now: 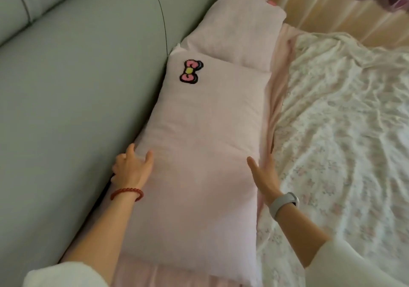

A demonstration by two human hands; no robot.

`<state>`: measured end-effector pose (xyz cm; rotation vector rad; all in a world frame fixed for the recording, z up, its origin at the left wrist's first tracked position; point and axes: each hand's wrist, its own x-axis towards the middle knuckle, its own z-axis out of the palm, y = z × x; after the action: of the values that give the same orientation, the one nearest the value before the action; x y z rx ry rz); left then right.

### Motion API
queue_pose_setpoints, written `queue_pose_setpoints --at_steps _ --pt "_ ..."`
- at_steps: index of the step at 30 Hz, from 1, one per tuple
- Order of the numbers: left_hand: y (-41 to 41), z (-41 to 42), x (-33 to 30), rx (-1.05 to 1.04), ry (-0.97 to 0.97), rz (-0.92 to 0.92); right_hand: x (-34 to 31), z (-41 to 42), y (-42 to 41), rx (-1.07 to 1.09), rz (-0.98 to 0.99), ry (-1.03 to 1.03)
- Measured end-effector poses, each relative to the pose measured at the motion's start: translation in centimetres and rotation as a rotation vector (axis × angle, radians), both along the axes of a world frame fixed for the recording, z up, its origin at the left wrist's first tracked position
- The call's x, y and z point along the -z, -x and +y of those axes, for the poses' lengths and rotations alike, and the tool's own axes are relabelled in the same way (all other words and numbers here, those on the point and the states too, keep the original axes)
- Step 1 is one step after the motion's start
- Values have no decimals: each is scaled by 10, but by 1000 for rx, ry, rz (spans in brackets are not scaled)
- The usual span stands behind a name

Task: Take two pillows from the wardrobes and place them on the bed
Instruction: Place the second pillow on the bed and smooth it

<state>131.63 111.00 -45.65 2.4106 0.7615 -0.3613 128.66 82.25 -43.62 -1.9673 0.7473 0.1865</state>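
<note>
Green headboard [77, 76] beside pink pillows [199, 154], floral quilt [343, 131]

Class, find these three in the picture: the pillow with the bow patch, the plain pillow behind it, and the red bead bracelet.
Pillow with the bow patch [199, 154]: head view, middle of its pink cover.
Plain pillow [239, 30]: head view, centre of its top face.
Red bead bracelet [127, 193]: head view, beads on the left wrist.

The bed [274, 109] carries two pink pillows [194, 154] and a floral quilt [345, 131].
</note>
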Motion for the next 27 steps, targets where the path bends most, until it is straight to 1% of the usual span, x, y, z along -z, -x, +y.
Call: queue_pose_setpoints --at_steps 3,4,5,8,9,11,14,18,19,20,21,24,25,27 --pt "25 12 21 43 -76 -9 30 2 34 -13 122 -53" --pt "33 16 28 37 -65 2 37 5 46 -5 155 -88" --pt "40 20 34 15 -18 21 44 7 57 8 178 -119" --pt "52 27 44 -61 203 59 54 9 76 56 193 -168" --pt "53 27 42 -68 220 48 54 10 77 69 186 -171" --pt "54 25 34 -73 170 -15 48 14 79 76 152 -129" --pt "58 22 13 -59 82 -124 31 28 85 111 50 -40" --pt "75 41 -10 -58 83 -207 4 51 109 200 -142 6" --pt "81 48 -12 -58 71 -203 1 56 118 191 -152 4" --pt "88 54 -12 -56 48 -174 1 59 127 160 -121 -3" --pt "94 59 -10 -56 19 -113 3 60 136 104 -52 -21" --pt "115 65 7 -46 -73 180 19 54 153 -97 328 -15" --pt "122 64 12 -50 -84 210 23 50 155 -108 377 -10" --pt "130 58 19 -44 -101 124 27 49 155 -93 297 -41"
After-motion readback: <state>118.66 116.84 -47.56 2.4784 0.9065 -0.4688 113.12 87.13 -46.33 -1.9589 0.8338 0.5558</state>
